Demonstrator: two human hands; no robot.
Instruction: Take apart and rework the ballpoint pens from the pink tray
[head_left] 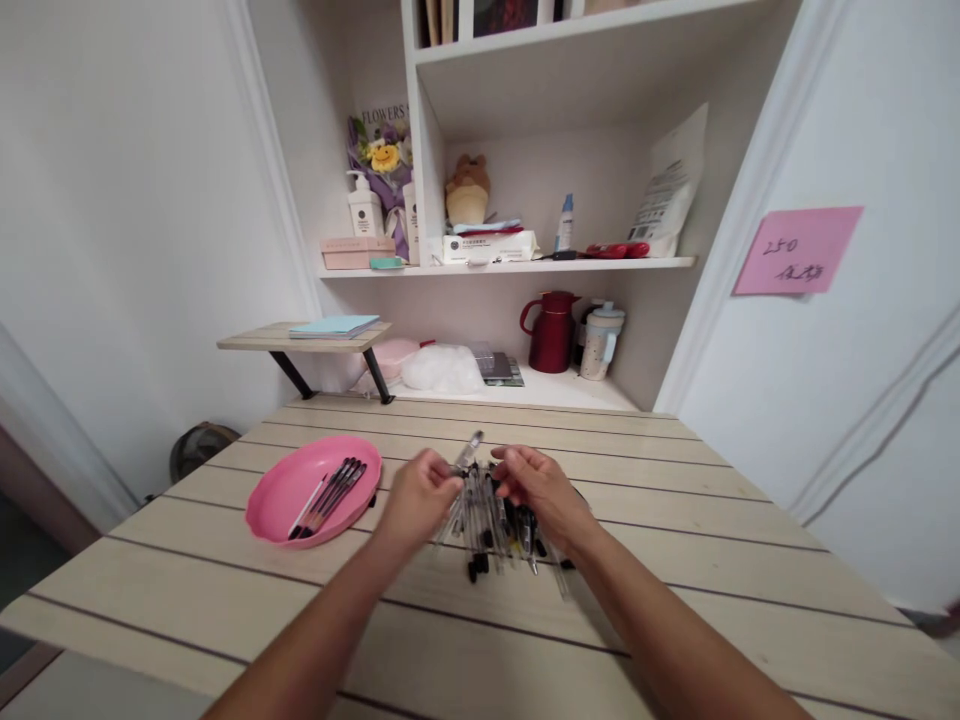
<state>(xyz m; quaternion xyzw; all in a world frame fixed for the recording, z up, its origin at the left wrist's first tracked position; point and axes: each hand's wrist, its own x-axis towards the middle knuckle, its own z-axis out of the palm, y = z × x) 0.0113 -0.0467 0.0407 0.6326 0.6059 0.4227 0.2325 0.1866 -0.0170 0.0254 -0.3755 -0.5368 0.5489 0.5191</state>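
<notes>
Over a heap of pens and pen parts (480, 530) on the table, both my hands are raised close together. My left hand (412, 500) pinches a clear pen (469, 449) with finger and thumb, its dark tip pointing up and away. To the right of that pen, my right hand (544, 490) hovers with loosely curled fingers, a gap between fingertips and thumb; I make out nothing held there. The heap holds clear barrels, black caps and dark pens, partly covered by my hands. On the left, a pink scalloped dish (266, 500) holds several dark pens (334, 497) and one whitish stick.
The slatted wooden table (675, 600) meets a white shelf unit at the back. A small raised stand (262, 337) bears blue paper (334, 327). Behind are a plastic bag (442, 370), a red jug (552, 332) and a pale tumbler (601, 342).
</notes>
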